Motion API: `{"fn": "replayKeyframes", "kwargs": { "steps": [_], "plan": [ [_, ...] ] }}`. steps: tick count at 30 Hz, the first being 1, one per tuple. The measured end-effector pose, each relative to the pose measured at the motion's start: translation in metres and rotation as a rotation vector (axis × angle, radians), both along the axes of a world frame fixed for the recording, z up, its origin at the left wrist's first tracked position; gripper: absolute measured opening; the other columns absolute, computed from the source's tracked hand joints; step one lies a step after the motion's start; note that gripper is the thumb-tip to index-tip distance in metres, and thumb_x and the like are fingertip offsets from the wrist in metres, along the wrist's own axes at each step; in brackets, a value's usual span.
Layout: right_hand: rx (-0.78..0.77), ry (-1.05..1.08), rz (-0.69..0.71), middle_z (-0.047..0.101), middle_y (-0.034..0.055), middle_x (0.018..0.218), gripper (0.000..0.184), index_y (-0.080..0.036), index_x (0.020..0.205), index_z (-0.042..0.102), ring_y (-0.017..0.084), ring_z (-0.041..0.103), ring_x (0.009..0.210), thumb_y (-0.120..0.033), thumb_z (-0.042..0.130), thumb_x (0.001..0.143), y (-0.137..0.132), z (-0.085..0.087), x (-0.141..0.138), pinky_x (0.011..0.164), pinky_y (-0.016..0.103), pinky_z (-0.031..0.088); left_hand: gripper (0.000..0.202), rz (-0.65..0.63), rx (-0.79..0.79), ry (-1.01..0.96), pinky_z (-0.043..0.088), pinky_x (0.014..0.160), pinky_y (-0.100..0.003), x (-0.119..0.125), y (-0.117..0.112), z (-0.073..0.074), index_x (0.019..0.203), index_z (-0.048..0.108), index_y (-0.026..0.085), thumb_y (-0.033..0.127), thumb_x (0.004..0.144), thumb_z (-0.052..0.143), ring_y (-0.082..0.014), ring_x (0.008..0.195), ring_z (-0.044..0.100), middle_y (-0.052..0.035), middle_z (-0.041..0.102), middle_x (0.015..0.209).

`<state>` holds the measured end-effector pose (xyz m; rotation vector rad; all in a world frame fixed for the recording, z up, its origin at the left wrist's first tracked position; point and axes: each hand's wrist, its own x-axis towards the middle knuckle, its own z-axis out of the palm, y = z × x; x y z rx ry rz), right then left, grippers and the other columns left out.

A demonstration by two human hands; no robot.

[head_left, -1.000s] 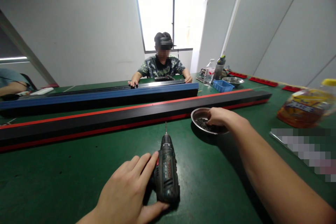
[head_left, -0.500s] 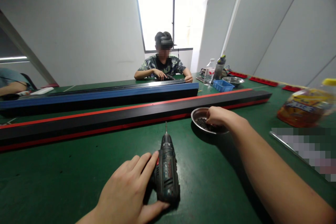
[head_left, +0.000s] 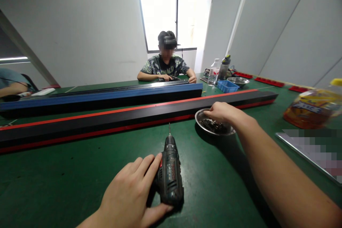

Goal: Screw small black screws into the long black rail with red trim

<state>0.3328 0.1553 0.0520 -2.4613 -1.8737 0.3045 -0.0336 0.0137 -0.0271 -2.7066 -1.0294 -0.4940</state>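
Observation:
My left hand [head_left: 130, 188] is closed around a dark cordless drill [head_left: 171, 176] that lies on the green table, its bit pointing away from me. Over a shallow metal bowl [head_left: 197, 119] hangs my right hand [head_left: 220, 112], its fingers pinched together; whatever is between the fingertips is too small to make out. Small dark screws [head_left: 212, 126] are heaped in the bowl. Just beyond the drill bit and the bowl runs a long black bar with red edges [head_left: 128, 117], lying across the table.
A blue-and-black bar [head_left: 107, 95] lies further back, before a co-worker [head_left: 167, 64] seated opposite. A blue basket [head_left: 227, 86], a clear bottle [head_left: 213, 73] and another metal bowl [head_left: 237, 81] stand back right. Nearer are a jug of orange liquid [head_left: 307, 110] and a flat pane-like object [head_left: 291, 144].
My right hand has risen slightly out of the screws, uncovering more of them. The left hand and the drill have stayed in place.

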Motion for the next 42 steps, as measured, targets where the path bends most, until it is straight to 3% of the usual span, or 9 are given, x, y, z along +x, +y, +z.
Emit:
{"fn": "replayKeyframes", "kwargs": {
  "steps": [3, 7, 12, 16, 21, 25, 33, 42],
  "plan": [
    [0.144, 0.112, 0.071, 0.077, 0.0142, 0.081, 0.034, -0.015, 0.080, 0.081, 0.026, 0.073, 0.082, -0.041, 0.067, 0.096, -0.002, 0.003, -0.010, 0.073, 0.031, 0.052, 0.090, 0.003, -0.004, 0.004, 0.058, 0.086, -0.045, -0.001, -0.001, 0.000, 0.153, 0.048, 0.012, 0.075, 0.090, 0.063, -0.0308, 0.102, 0.068, -0.0158, 0.069, 0.134],
    [0.326, 0.594, 0.187, 0.079, 0.0136, 0.087, 0.031, -0.012, 0.089, 0.081, 0.019, 0.070, 0.072, -0.035, 0.063, 0.100, -0.003, 0.005, -0.038, 0.061, 0.025, 0.051, 0.092, -0.007, 0.008, 0.004, 0.058, 0.087, -0.046, -0.001, -0.001, 0.000, 0.153, 0.048, 0.011, 0.075, 0.089, 0.065, -0.0315, 0.102, 0.068, -0.0166, 0.069, 0.134],
    [0.410, 0.908, 0.290, 0.080, 0.0132, 0.095, 0.031, -0.012, 0.091, 0.081, 0.015, 0.067, 0.064, -0.036, 0.064, 0.099, 0.001, -0.013, -0.082, 0.053, 0.023, 0.048, 0.092, -0.013, 0.010, 0.001, 0.058, 0.086, -0.045, 0.000, 0.000, 0.001, 0.151, 0.049, 0.010, 0.076, 0.088, 0.066, -0.0313, 0.100, 0.069, -0.0168, 0.069, 0.133],
    [0.418, 0.885, 0.308, 0.080, 0.0096, 0.090, 0.033, -0.014, 0.092, 0.082, 0.017, 0.071, 0.070, -0.040, 0.063, 0.098, 0.006, -0.044, -0.104, 0.055, 0.023, 0.047, 0.090, -0.009, -0.008, -0.007, 0.057, 0.088, -0.043, 0.000, -0.001, 0.000, 0.153, 0.048, 0.013, 0.074, 0.089, 0.066, -0.0309, 0.103, 0.069, -0.0160, 0.069, 0.135],
    [0.458, 0.852, 0.208, 0.075, 0.0058, 0.074, 0.038, -0.016, 0.090, 0.083, 0.020, 0.071, 0.072, -0.044, 0.059, 0.098, 0.008, -0.084, -0.115, 0.059, 0.025, 0.047, 0.090, -0.007, -0.010, -0.018, 0.057, 0.088, -0.044, -0.001, 0.000, -0.002, 0.152, 0.049, 0.013, 0.075, 0.089, 0.066, -0.0311, 0.103, 0.069, -0.0162, 0.069, 0.134],
    [0.464, 1.014, 0.161, 0.079, 0.0068, 0.085, 0.038, -0.015, 0.093, 0.082, 0.017, 0.069, 0.066, -0.042, 0.056, 0.099, 0.008, -0.103, -0.117, 0.061, 0.026, 0.049, 0.090, -0.003, -0.013, -0.024, 0.056, 0.090, -0.045, -0.001, 0.000, -0.003, 0.153, 0.049, 0.015, 0.076, 0.089, 0.065, -0.0318, 0.105, 0.069, -0.0159, 0.068, 0.135],
    [0.436, 1.011, 0.240, 0.082, 0.0088, 0.095, 0.043, -0.016, 0.091, 0.082, 0.017, 0.071, 0.068, -0.045, 0.053, 0.103, 0.008, -0.109, -0.117, 0.071, 0.028, 0.054, 0.090, 0.000, 0.008, -0.017, 0.056, 0.092, -0.046, -0.001, -0.002, -0.001, 0.154, 0.048, 0.014, 0.076, 0.090, 0.064, -0.0323, 0.104, 0.069, -0.0161, 0.069, 0.135],
    [0.423, 1.053, 0.238, 0.082, 0.0093, 0.101, 0.040, -0.015, 0.099, 0.082, 0.014, 0.069, 0.064, -0.045, 0.056, 0.103, 0.011, -0.111, -0.114, 0.066, 0.026, 0.053, 0.091, 0.014, 0.009, 0.002, 0.055, 0.092, -0.046, -0.001, -0.001, -0.002, 0.155, 0.047, 0.015, 0.077, 0.090, 0.062, -0.0324, 0.105, 0.069, -0.0156, 0.068, 0.136]
  ]
}}
